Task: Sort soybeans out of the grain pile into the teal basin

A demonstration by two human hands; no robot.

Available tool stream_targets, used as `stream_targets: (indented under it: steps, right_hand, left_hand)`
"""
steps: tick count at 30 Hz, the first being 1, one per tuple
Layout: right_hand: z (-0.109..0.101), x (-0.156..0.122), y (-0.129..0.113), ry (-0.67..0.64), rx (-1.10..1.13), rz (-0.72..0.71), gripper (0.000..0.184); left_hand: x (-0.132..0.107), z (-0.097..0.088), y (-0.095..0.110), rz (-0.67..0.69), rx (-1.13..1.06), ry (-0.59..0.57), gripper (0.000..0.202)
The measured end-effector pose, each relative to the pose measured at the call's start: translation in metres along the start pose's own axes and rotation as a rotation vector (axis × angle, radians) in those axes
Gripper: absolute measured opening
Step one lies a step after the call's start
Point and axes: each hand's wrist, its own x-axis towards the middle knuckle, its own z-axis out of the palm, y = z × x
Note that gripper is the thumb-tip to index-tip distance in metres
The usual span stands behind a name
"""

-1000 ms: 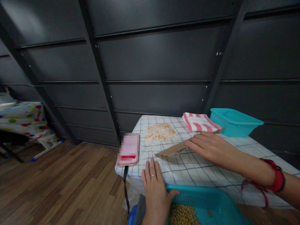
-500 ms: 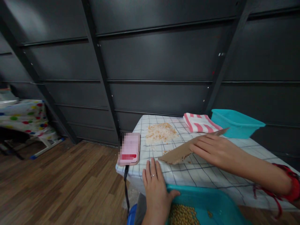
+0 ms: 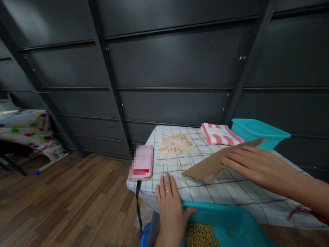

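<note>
My right hand [image 3: 250, 161] is closed on a bent piece of brown cardboard [image 3: 205, 166], its lower edge tilted low over the checked cloth. A few yellow grains [image 3: 183, 166] lie just left of the cardboard's tip. Farther back is a pile of white and yellow grains [image 3: 177, 144], apart from both hands. My left hand [image 3: 171, 209] lies with fingers stretched flat on the table's near edge, its thumb out over the rim of a teal basin [image 3: 231, 214]. Inside that basin is a heap of tan beans [image 3: 200, 236].
A pink phone [image 3: 142, 163] with a black strap lies at the table's left corner. Behind the cardboard are a folded pink-and-white striped towel [image 3: 221, 133] and a second turquoise basin [image 3: 259, 132]. A dark panelled wall [image 3: 174, 61] rises behind the table.
My right hand has moved right with the cardboard, drawing it away from the grain pile. More loose yellow grains show left of its tip. My left hand has stayed in place.
</note>
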Motion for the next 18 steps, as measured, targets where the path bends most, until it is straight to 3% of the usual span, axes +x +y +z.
stream_targets:
  steps: [6,18]
  right_hand:
    - [0.007,0.0,0.005,-0.069,-0.043,0.071,0.033]
    - [0.012,-0.004,0.009,-0.06,0.016,0.073,0.033]
  left_hand:
    - [-0.001,0.001,0.0,-0.003,-0.005,0.009,0.093]
    - [-0.002,0.004,-0.001,0.006,-0.02,0.045,0.09]
